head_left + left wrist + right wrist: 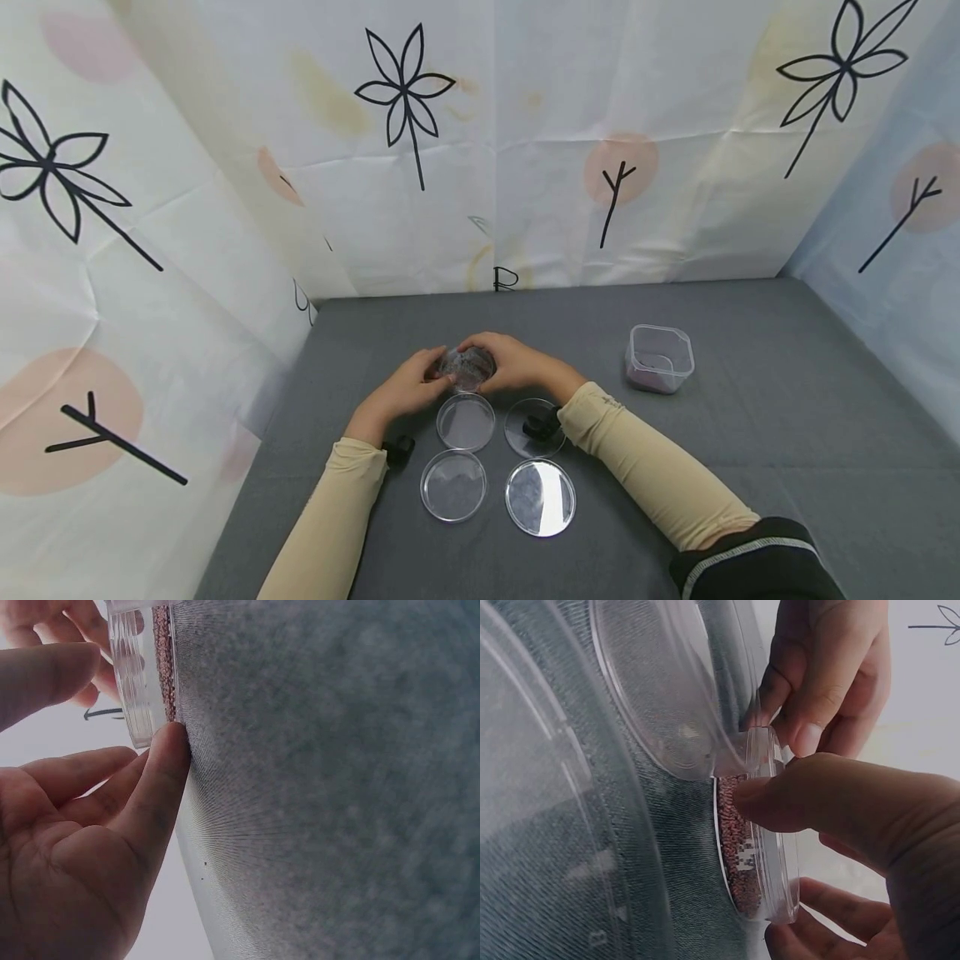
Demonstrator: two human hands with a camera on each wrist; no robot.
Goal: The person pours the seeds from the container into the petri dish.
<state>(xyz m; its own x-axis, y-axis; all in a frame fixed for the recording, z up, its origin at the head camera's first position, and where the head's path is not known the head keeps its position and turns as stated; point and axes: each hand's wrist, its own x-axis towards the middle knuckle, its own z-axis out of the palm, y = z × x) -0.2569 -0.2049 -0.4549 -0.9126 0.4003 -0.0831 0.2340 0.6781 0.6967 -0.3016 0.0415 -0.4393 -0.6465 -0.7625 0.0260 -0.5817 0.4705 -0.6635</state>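
A clear round petri dish with a lid over it stands on the grey cloth, farthest back in a group of dishes. Reddish-brown granules fill its lower part, as the right wrist view shows. The left hand grips the dish from the left, and one fingertip touches the base in the left wrist view. From the right, the right hand holds it, its thumb on the near side and its other fingers round the far side. Part of the dish is hidden by the fingers.
Nearer the body lie clear round dishes or lids: one right in front of the held dish, another below it, a third partly under the right wrist, and a shiny one. A clear plastic tub stands at right.
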